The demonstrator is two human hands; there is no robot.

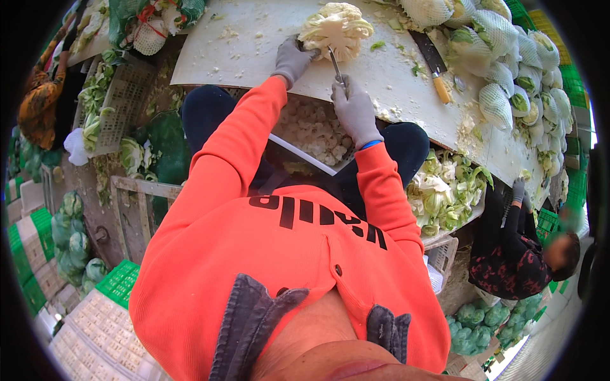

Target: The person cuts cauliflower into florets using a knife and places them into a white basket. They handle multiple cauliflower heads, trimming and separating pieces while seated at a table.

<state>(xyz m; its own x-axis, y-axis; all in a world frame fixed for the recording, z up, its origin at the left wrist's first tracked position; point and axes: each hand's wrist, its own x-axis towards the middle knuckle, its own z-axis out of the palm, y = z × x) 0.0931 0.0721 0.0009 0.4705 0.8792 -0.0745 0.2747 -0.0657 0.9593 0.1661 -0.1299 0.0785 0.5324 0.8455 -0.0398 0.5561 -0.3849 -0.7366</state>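
Note:
A cauliflower head [339, 29] rests on the white tabletop [238, 57], its cut stem side turned towards me. My left hand [294, 59], in a grey glove, grips the head at its lower left edge. In my gloved right hand [353, 108] is a small knife [334, 64], its blade tip touching the pale core of the head. Below the table edge, between my knees, a white crate [305, 155] holds many cut cauliflower florets [314, 126].
A cleaver with a wooden handle [441, 88] lies right of the cauliflower. Net-wrapped cauliflowers [495, 105] are piled at the table's right. Leaf trimmings [443, 190] fill a container by my right knee. A co-worker [512, 266] sits at the right; another person [43, 109] is far left.

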